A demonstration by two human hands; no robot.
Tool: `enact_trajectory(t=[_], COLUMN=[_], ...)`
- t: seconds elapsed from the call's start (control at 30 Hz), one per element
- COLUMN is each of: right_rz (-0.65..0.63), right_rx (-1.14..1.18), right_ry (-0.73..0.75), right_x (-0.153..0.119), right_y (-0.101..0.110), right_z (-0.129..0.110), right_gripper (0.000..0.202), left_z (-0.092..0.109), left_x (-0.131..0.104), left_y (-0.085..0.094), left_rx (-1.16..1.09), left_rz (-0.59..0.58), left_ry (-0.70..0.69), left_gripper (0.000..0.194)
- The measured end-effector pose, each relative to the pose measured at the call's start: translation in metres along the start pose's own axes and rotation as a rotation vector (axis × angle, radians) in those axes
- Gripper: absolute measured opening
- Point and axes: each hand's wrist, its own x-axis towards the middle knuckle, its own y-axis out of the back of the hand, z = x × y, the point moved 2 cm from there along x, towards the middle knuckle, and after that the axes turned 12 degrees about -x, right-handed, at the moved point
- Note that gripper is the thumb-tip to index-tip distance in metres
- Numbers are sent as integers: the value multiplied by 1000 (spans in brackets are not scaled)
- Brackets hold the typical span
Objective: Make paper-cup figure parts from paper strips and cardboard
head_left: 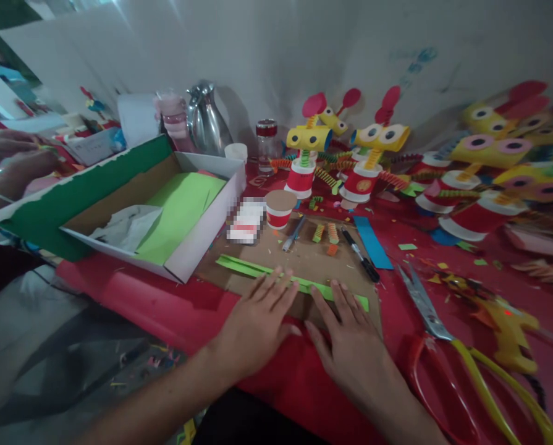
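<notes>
A long, narrow folded strip of green paper (pixel 239 266) lies across a brown cardboard sheet (pixel 257 250). My left hand (pixel 257 315) rests flat with its fingertips on the middle of the strip. Close beside it, my right hand (pixel 345 327) presses on the strip nearer its right end, fingers spread. Beyond the strip are a paper cup (pixel 278 213) with a brown top, a clear-barrelled pen (pixel 293 233), a black pen (pixel 359 254) and small pleated paper pieces (pixel 326 233). A blue paper strip (pixel 372 242) lies at the sheet's right edge.
Large scissors (pixel 436 321) and a yellow glue gun (pixel 512 337) lie right on the red table. A white box (pixel 211 222) with green paper stands left. Several paper-cup figures (pixel 301 161) line the back, near a steel jug (pixel 206 120). Another person's hands (pixel 19 154) are far left.
</notes>
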Motion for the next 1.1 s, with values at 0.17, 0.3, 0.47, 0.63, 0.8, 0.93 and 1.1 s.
enact_trajectory(t=[0.17,0.3,0.47,0.63,0.8,0.93,1.1], right_rz=[18,63,76,80,79,91,78], right_rx=[-25,-49,-51,-75,-66,-69,-40], right_ry=[22,29,34,33,26,22,18], right_x=[0,0,0,-1,-1,-1,-2], right_y=[1,0,-1,-1,-1,-1,-3], right_z=[0,0,0,0,-1,-2,-1], right_gripper=[52,51,53,52,52,52,53], left_z=[1,-14,-28,-53,-75,-79,-84], left_x=[7,0,-11,-25,-39,-42,-33], left_y=[-12,-2,7,11,13,16,28], left_rx=[-34,-12,33,50,98,-13,-122], left_rz=[-57,-42,-44,-1,224,399,476], left_ry=[105,153,240,273,481,506,436], left_gripper=[69,68,64,56,55,48,27])
